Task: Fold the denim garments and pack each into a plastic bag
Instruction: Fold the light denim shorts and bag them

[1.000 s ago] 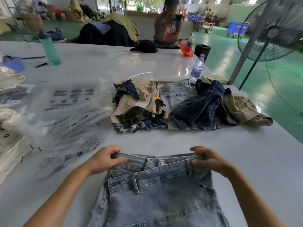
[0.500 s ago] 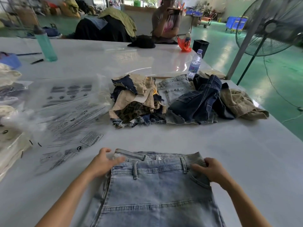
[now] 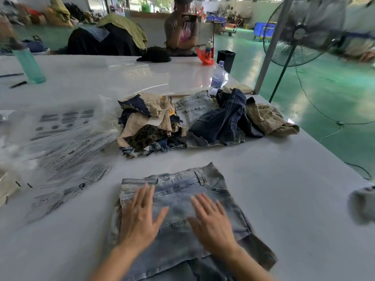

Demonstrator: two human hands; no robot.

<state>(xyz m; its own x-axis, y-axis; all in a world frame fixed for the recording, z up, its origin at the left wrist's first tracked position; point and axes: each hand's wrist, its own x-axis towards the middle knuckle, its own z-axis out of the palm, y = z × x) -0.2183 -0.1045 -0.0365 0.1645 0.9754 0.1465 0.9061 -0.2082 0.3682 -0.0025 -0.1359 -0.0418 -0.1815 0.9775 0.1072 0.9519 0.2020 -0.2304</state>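
Light blue denim shorts (image 3: 182, 191) lie flat on the white table (image 3: 284, 189) right in front of me, waistband away from me. My left hand (image 3: 142, 216) and my right hand (image 3: 211, 220) press flat on the denim with straight, spread fingers, left near the left edge, right in the middle. A stack of clear printed plastic bags (image 3: 60, 138) lies to the left. A heap of unfolded denim and tan garments (image 3: 203, 120) sits further back.
A water bottle (image 3: 217, 80) stands behind the heap, a teal bottle (image 3: 28, 63) at far left. A person (image 3: 181, 31) sits across the table. A standing fan (image 3: 300, 31) is beyond the right table edge. A blurred grey object (image 3: 363, 205) shows at right.
Both hands let go of the waistband, where they were pinching it, and moved toward me onto the fabric, now lying flat and open. The shorts lie flatter on the table.
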